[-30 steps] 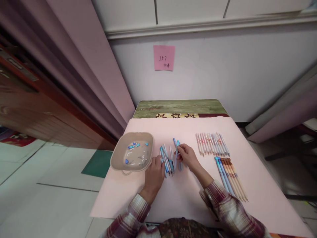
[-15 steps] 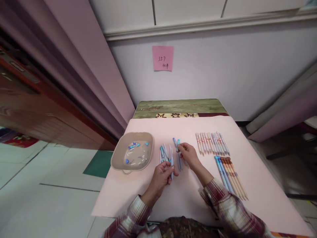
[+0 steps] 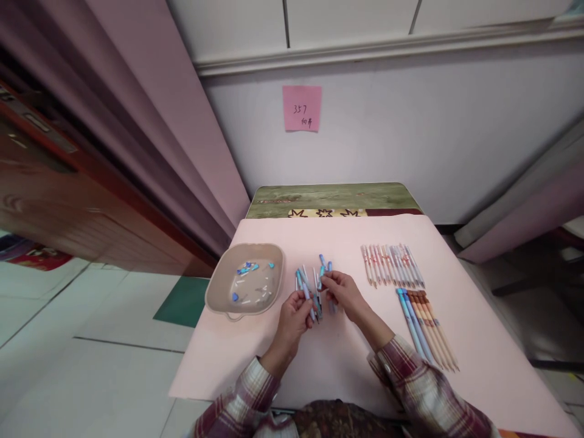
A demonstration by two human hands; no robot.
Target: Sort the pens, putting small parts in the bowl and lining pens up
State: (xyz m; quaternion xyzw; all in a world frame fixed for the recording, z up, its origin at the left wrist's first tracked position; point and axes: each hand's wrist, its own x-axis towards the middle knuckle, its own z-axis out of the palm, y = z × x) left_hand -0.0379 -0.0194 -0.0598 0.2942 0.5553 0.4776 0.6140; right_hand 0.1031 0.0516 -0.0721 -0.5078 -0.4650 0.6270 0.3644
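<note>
My left hand is closed on a pale lavender pen barrel, tilted over the table. In a pinch of thumb and fingers, my right hand has a turquoise pen part; its lower end is hidden by the fingers. The two pieces are apart, a small gap between them. Beneath and between my hands lie several loose blue pen pieces and thin white refills. A blue pen part pokes out behind my right fingers.
On the left stands a beige basin with small blue pieces and clear bits inside. A row of slim printed pens lies at the right, with blue pens and brown-topped pens nearer me. Pink paper covers the table.
My left hand has shifted slightly left and up, its barrel now leaning left. My right hand has come lower and a little left with the turquoise part.
</note>
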